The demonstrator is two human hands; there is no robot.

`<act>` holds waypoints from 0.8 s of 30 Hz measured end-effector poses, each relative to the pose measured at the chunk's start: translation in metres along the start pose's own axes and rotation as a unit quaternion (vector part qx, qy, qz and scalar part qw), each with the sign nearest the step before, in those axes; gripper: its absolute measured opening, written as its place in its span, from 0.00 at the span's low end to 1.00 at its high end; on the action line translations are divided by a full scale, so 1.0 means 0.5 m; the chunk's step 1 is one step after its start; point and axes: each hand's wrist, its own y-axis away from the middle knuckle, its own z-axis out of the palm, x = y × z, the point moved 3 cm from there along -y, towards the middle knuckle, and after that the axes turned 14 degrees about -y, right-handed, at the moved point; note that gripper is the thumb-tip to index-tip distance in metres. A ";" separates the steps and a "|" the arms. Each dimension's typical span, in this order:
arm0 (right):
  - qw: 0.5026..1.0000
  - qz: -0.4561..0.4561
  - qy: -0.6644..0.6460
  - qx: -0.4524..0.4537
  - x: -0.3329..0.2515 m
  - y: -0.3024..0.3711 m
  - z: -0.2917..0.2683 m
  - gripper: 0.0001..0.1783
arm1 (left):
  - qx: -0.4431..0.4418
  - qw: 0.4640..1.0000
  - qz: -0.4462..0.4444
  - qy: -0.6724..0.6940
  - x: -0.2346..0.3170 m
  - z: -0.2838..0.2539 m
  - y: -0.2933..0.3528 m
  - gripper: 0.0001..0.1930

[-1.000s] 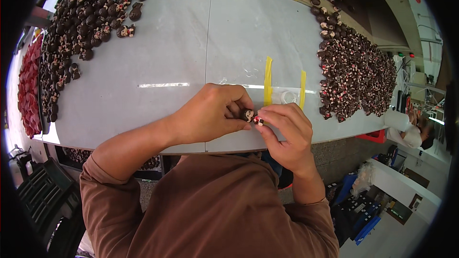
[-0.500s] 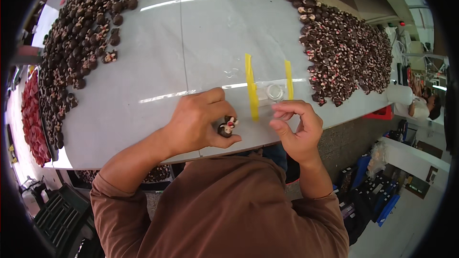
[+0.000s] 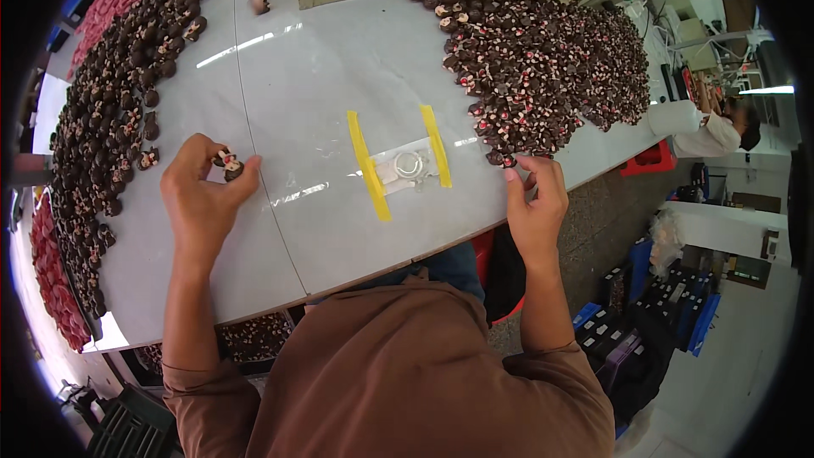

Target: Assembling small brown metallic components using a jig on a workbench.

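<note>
Currently, left hand [image 3: 199,195]: pinching round-headed brown-and-cream figurine [image 3: 228,166], leftward over smooth pale surface [image 3: 314,93].
Right hand [image 3: 538,203]: touching small dark-brown piece [image 3: 509,162] toward near edge; grip unclear.

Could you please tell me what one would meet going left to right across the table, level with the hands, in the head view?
Dark figurine pile, left hand holding a figurine, left yellow strip, clear round object, right yellow strip, right hand.

The figurine [image 3: 231,167] is dark brown, cream and red, the parts pile [image 3: 547,64] speckled likewise, the tape [image 3: 367,166] yellow
</note>
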 end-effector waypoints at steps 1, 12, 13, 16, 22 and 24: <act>1.000 0.002 -0.004 0.004 0.006 -0.001 0.001 0.09 | 0.014 0.997 -0.007 -0.076 -0.013 -0.019 -0.008 0.18; 0.977 0.192 -0.091 -0.028 0.064 -0.018 -0.029 0.09 | 0.059 0.939 -0.079 -0.331 -0.146 -0.088 0.015 0.26; 0.977 0.189 -0.093 -0.024 0.060 -0.017 -0.029 0.09 | 0.067 0.938 -0.079 -0.331 -0.151 -0.087 0.016 0.28; 0.991 0.116 -0.068 0.027 0.043 -0.010 -0.021 0.12 | 0.151 0.919 -0.025 -0.363 -0.115 -0.086 0.020 0.28; 0.999 0.041 0.025 0.008 0.043 -0.005 -0.004 0.17 | 0.067 0.976 0.094 -0.183 0.064 -0.028 -0.085 0.24; 0.999 0.050 0.013 0.008 0.043 -0.004 -0.013 0.15 | 0.030 0.980 0.174 -0.096 0.150 0.033 -0.150 0.21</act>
